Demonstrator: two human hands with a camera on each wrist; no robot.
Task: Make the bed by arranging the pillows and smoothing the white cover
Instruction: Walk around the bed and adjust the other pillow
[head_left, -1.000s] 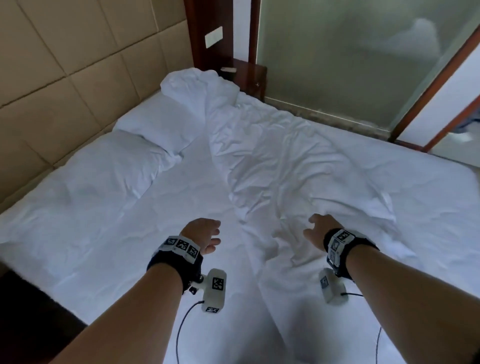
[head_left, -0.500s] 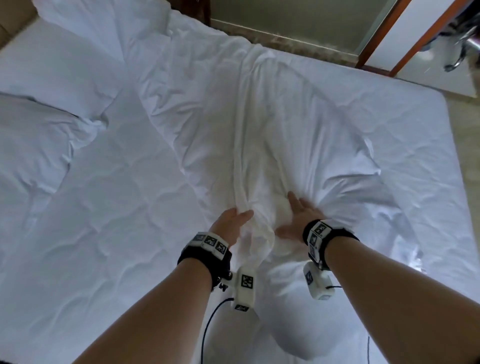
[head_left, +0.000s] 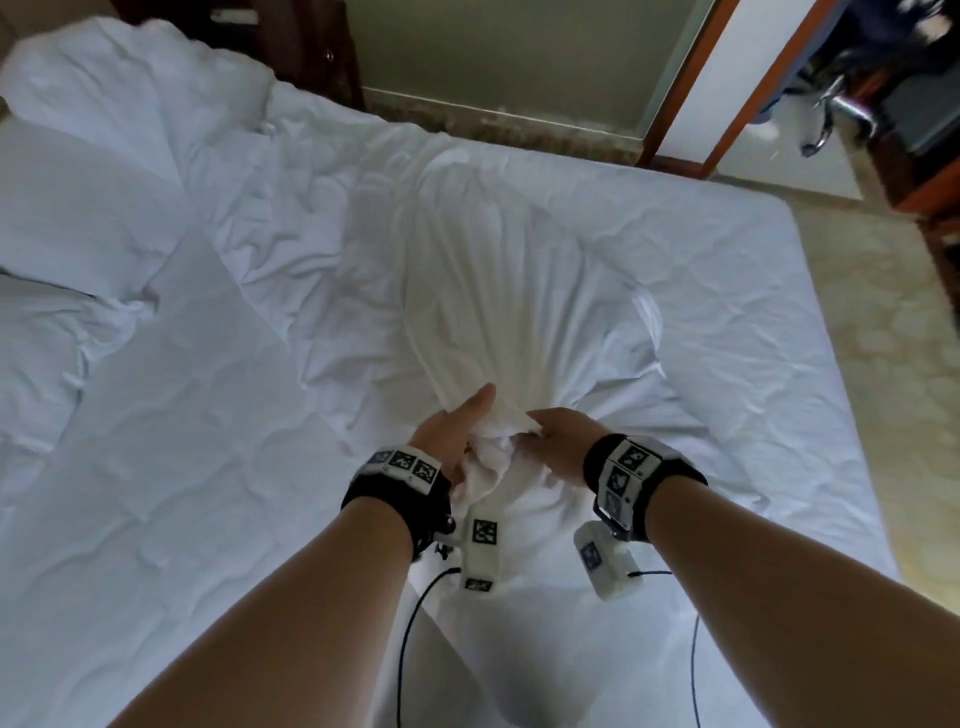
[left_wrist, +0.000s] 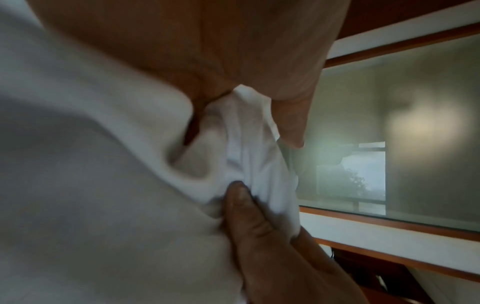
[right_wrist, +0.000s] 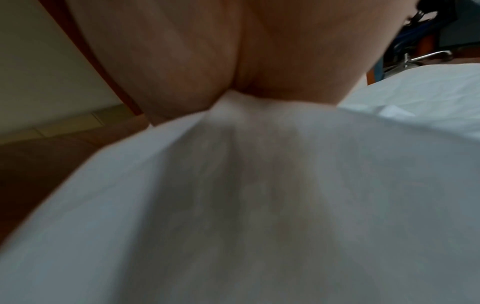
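Centrally, on the near half of the bed (head_left: 779, 270), my left hand (head_left: 457, 431) and right hand (head_left: 558, 441) both clench one gathered fold of the white cover (head_left: 493, 291), judged light, soft, best spread from its edges.

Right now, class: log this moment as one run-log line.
left hand: grips cover | right hand: grips cover | cover: bunched, unsmoothed | pillows: far left
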